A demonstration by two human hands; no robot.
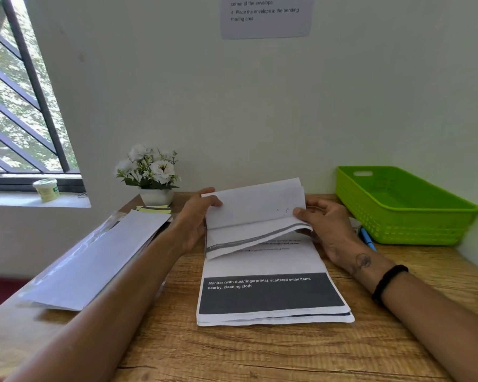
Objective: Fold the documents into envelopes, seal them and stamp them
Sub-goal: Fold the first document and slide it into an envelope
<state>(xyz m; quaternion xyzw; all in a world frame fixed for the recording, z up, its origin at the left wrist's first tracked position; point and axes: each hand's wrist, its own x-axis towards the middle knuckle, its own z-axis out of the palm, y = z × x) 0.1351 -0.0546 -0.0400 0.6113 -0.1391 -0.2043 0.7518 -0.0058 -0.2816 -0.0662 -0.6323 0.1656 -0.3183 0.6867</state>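
Note:
A small stack of printed documents (pixel 271 296) lies on the wooden desk (pixel 260 351) in front of me, with a dark grey band of white text on its near part. Its far end is lifted and curls back toward me. My left hand (pixel 196 216) pinches the left edge of the raised sheets. My right hand (pixel 326 224) holds their right edge, thumb on top. A stack of white envelopes (pixel 94 260) in clear wrap lies at the left of the desk, under my left forearm.
A green plastic basket (pixel 403 205) stands at the back right, with a blue pen (pixel 367 238) beside it. A white flower pot (pixel 155 197) and a yellow sticky pad (pixel 152 209) sit at the back. A jar (pixel 47 190) is on the window sill.

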